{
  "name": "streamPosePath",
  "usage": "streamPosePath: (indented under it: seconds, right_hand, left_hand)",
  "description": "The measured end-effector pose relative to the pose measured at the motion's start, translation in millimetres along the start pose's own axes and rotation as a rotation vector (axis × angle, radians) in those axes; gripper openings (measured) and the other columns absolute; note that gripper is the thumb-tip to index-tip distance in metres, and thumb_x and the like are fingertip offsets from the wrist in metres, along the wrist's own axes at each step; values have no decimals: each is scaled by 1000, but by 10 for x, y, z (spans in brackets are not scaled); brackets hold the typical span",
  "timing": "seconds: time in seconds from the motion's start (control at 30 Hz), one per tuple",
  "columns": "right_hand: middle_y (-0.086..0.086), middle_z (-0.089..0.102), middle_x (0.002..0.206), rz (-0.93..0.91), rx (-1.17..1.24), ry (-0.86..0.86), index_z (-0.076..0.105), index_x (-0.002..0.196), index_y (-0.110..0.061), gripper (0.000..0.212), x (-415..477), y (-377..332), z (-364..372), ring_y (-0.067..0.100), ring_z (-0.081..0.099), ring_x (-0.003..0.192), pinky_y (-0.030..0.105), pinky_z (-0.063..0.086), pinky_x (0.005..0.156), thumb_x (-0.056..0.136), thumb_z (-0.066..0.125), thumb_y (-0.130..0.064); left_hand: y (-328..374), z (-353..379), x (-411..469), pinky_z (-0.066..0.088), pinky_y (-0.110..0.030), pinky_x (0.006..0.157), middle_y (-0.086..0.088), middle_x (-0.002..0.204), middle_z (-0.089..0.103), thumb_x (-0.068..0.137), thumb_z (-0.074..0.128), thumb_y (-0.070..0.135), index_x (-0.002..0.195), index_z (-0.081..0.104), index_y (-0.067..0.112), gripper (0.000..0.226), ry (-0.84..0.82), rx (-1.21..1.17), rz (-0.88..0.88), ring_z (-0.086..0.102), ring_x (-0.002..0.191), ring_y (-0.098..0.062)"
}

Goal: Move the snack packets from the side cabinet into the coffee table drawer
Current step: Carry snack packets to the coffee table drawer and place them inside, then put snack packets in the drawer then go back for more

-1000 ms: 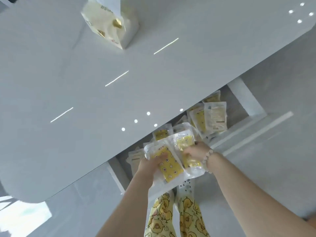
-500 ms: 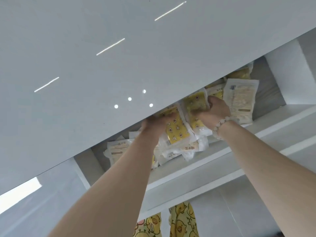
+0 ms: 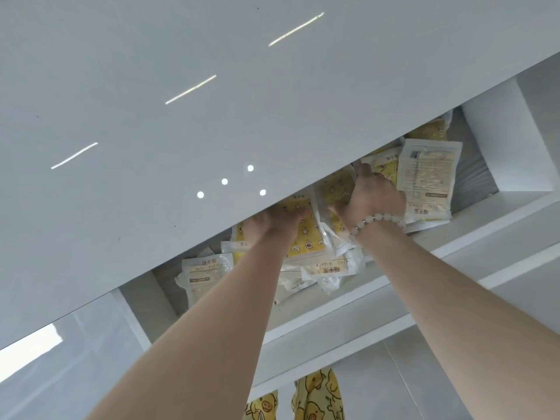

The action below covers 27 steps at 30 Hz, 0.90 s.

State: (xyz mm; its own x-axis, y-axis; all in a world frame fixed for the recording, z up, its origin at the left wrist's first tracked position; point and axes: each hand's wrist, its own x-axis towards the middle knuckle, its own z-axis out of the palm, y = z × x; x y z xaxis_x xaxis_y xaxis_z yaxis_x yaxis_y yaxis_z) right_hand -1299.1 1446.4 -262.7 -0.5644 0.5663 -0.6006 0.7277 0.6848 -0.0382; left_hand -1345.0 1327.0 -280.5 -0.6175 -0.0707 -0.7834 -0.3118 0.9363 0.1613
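My right hand (image 3: pixel 374 198) grips a yellow snack packet (image 3: pixel 335 187) inside the open drawer (image 3: pixel 327 313). My left hand (image 3: pixel 271 224) rests on a star-printed packet (image 3: pixel 306 241); its fingers are hidden under the bench top (image 3: pixel 181 131), so I cannot tell its grip.

Bright, even, cool light; no hard shadows. Glossy tabletop (image 3: pixel 151 86) mirrors lights: three thin white streaks across its middle, four round dots near its front edge, all clipped to pure white. Blown-out white patch below tabletop's left end. Inside of drawer (image 3: pixel 500 140) under tabletop's front edge in soft shade, darkest toward back. Faint sheen on packets (image 3: pixel 427 180) there; print readable but soft. Slight overall softness, compression smear. Wide-angle stretch: forearms (image 3: pixel 197 344) swell toward bottom corners.
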Motion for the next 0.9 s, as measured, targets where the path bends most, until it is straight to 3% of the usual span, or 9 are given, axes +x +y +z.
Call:
streamPosePath:
  seconds: [0.07, 0.17, 0.27, 0.43, 0.6, 0.73, 0.9]
  right_hand:
    - [12, 53, 124, -25, -63, 52, 32, 135, -7, 67, -49, -54, 19, 29, 54, 113, 38, 40, 90, 84, 69, -31]
    - [16, 45, 135, -123, -235, 158, 38, 132, -4, 48, -125, -133, 63, 31, 53, 113, 41, 38, 95, 90, 58, -18]
    - [12, 42, 139, -203, -390, 28, 51, 128, -10, 34, -253, -170, 27, 30, 37, 128, 49, 19, 112, 95, 42, -13]
    - [6, 33, 148, -279, -315, -108, 51, 131, -15, 38, -609, -155, -95, 25, 20, 139, 51, 5, 116, 94, 42, -20]
    - [5, 34, 146, -369, -274, -39, 48, 131, -13, 37, -969, -87, -669, 22, 21, 139, 45, 9, 117, 95, 41, -18]
    - [3, 41, 139, -412, -235, 65, 57, 119, -14, 33, -1284, -176, -1485, 21, 27, 134, 40, 20, 113, 92, 38, -8]
    - [4, 36, 142, -484, -248, 151, 50, 129, -14, 40, -1892, -383, -2494, 21, 23, 137, 37, 22, 113, 92, 37, -6]
  left_hand:
    - [-12, 15, -15, 48, -33, 87, -7, 118, 60, 79, 66, 54, 119, 55, 10, 60, 68, 44, 11, 56, 111, -27]
    - [-6, 19, -73, 42, -36, 99, -10, 130, 53, 83, 64, 50, 127, 50, 9, 62, 145, 103, 50, 47, 122, -28]
    - [-45, -8, -198, 31, -34, 106, -14, 137, 45, 91, 51, 52, 133, 40, 3, 66, 167, 208, 113, 39, 128, -29]
    - [-155, -62, -500, 18, -35, 116, -17, 150, 28, 95, 42, 50, 145, 23, -1, 73, 145, 157, 184, 24, 140, -29]
    - [-130, -365, -1002, 33, -34, 102, -10, 141, 37, 99, 39, 40, 136, 43, 10, 48, 20, 90, 247, 36, 130, -26]
    - [55, -954, -1555, 42, -29, 83, 0, 124, 49, 100, 35, 27, 120, 55, 16, 30, 120, 29, 411, 52, 108, -19]
    - [316, -2008, -2274, 38, -25, 94, 6, 130, 45, 100, 37, 27, 129, 49, 22, 32, 280, 148, 575, 45, 121, -14]
